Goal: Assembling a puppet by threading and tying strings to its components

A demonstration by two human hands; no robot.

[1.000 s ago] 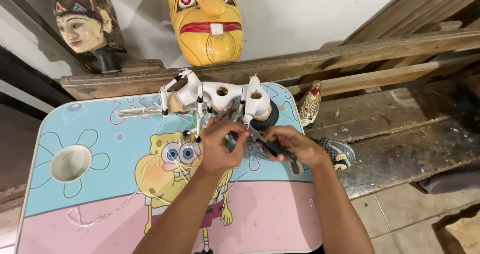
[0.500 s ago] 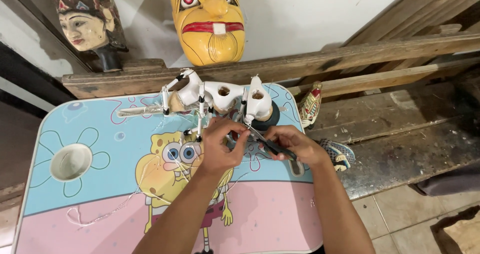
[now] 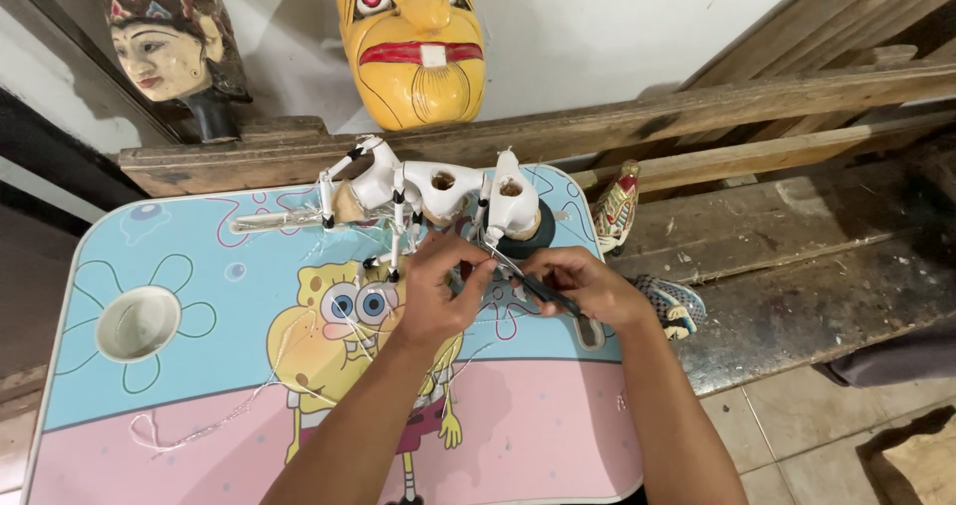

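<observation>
— At six o'clock the two forearms come up over the pink and blue cartoon table [image 3: 149,266]; what are the hands doing?
— Left hand [image 3: 435,301] has its fingers pinched closed on a thin white thread, just below the white unpainted puppet [image 3: 428,194]. Right hand [image 3: 588,288] is wrapped tight around dark scissors [image 3: 543,291], blades pointing toward eleven o'clock at the thread.
— How would you do that well?
— I'd judge it best to keep the thread taut between the fingers and bring the blades close to the knot, clear of the puppet's jointed arm.
— And farther out?
— Loose thread [image 3: 199,420] trails toward eight o'clock; at twelve, a wooden beam [image 3: 697,117] carries a yellow mask [image 3: 410,42] and a carved painted head [image 3: 169,42]
</observation>
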